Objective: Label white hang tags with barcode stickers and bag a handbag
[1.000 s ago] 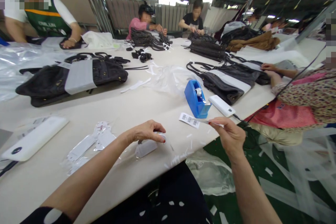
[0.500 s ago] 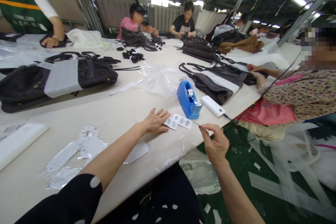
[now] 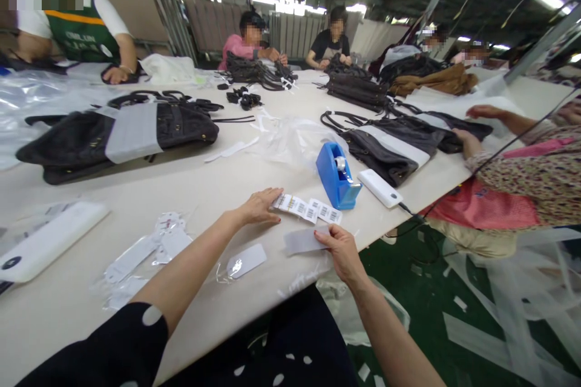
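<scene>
My left hand [image 3: 259,205] lies flat with fingers stretched out, its fingertips on the left end of a strip of white barcode stickers [image 3: 313,211] on the table. My right hand [image 3: 341,247] pinches the right edge of a grey rectangular tag [image 3: 303,240] lying just below the stickers. A blue tape dispenser [image 3: 336,176] stands right behind the stickers. Another grey oval tag in clear wrap [image 3: 246,260] lies to the left of the held one.
A pile of bagged white tags [image 3: 145,251] and a white power bank [image 3: 45,242] lie at left; another white power bank [image 3: 380,187] sits by the dispenser. Dark bags [image 3: 113,133] [image 3: 385,148] cover the beige table [image 3: 190,187]. Several people work around it; one sits close at right [image 3: 526,175].
My right hand came down from the air beside the table edge and took hold of the grey tag. My left hand stays on the sticker strip.
</scene>
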### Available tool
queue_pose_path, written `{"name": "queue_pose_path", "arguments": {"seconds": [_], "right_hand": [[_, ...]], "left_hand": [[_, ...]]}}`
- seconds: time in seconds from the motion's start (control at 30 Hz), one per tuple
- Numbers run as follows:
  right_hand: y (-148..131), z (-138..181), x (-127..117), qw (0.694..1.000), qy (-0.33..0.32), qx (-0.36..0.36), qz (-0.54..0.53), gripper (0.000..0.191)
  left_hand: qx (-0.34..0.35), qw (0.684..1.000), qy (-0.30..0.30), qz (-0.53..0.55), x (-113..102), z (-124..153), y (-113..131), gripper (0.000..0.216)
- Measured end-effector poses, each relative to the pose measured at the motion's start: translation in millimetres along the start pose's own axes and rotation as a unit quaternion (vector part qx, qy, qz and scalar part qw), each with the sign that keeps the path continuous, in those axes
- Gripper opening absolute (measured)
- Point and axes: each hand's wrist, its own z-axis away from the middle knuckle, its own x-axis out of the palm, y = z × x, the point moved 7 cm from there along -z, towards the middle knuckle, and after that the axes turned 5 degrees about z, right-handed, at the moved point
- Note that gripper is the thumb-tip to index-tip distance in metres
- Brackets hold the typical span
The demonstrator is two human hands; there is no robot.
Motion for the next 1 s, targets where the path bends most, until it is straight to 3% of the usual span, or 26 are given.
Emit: {"name": "queue_pose_path", "arguments": {"seconds": [0.13,0.2,0.33,0.4,0.47,0.53,0.67,0.77,0.87,0.93,1.0], "right_hand": [[-1,-10,15,0.990,0.022,-0.052,0.130,0.023],[-10,-8,14,0.970,0.068,-0.108,0.204,0.024],[-44,4,13,0.869,0.170,-0.279,0.372,0.035],[-48,-3,10,0.872,0.164,-0.273,0.371,0.035],[-46,-15,5,0.896,0.163,-0.215,0.352,0.039],[-48,-21,1,0.901,0.185,-0.189,0.344,0.041],[-71,-16,14,0.872,0.193,-0.288,0.345,0.037],[-80,-19,23,0.895,0.116,-0.287,0.320,0.040],[-76,-27,34,0.936,-0.064,-0.205,0.280,0.045],[-70,-24,42,0.945,-0.196,-0.133,0.226,0.039],[-66,-17,47,0.946,-0.267,-0.079,0.166,0.029]], "left_hand": [[-0.004,0.999,0.051,0.003,-2,-6,1,0.059],[-0.011,0.997,0.074,0.010,-6,-4,0,0.047],[-0.013,0.993,0.111,0.043,-19,7,2,0.037],[-0.011,0.990,0.126,0.062,-24,15,5,0.040],[-0.007,0.985,0.146,0.088,-28,23,11,0.042],[-0.001,0.977,0.167,0.131,-31,31,17,0.042],[0.010,0.959,0.205,0.193,-33,45,28,0.041],[0.034,0.955,0.216,0.202,-36,55,38,0.041],[0.100,0.956,0.192,0.198,-39,63,52,0.042],[0.152,0.956,0.173,0.185,-42,69,60,0.044],[0.180,0.957,0.151,0.171,-43,74,63,0.047]]}}
